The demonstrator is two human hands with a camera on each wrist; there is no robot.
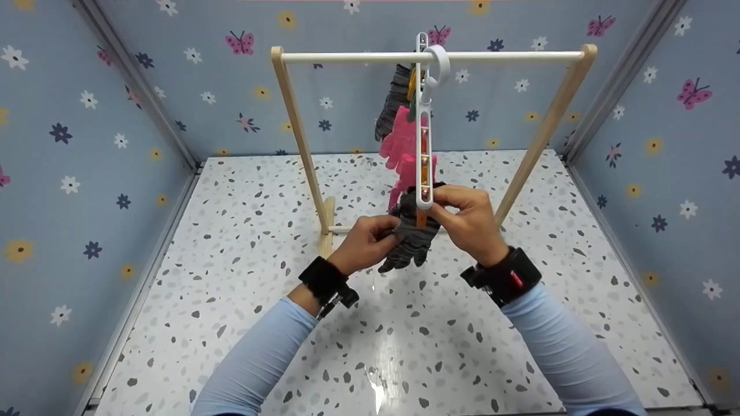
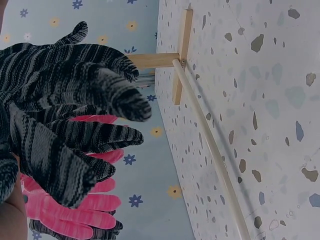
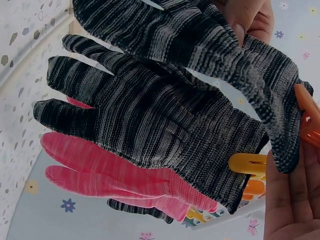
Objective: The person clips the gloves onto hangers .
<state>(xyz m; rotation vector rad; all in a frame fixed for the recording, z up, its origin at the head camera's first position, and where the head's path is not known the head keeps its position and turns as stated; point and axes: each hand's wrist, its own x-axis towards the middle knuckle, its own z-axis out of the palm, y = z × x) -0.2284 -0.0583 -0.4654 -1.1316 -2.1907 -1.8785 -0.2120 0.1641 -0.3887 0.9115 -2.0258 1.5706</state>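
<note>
Left hand [image 1: 365,241] pinches the cuff side of a grey-and-black striped knit glove [image 1: 409,237], fingers curled round the fabric just below the lower end of a white plastic clip hanger [image 1: 424,151]. Right hand [image 1: 467,219] closes on that hanger end and the orange clip [image 1: 421,218] there, thumb and forefinger pressed at the glove's top edge. Both hands touching the glove; right one nearer the clip, left one lower and to the side.

Hangs with its long axis downward from the clip, fingertips pointing at the speckled white table [image 1: 243,323]. Directly above the hands, along the same hanger, a pink knit glove [image 1: 400,144] and another grey striped glove [image 1: 394,101], all strung under the white rail of a wooden rack [image 1: 358,57].

Cannot tell whether the orange clip already bites the cuff: fingers and fabric cover the spot in the head view, and in the right wrist view only an orange edge [image 3: 307,115] shows beside the palm. Left wrist view filled by blurred glove fingers [image 2: 70,115]; hand itself cut off at the frame edge.
</note>
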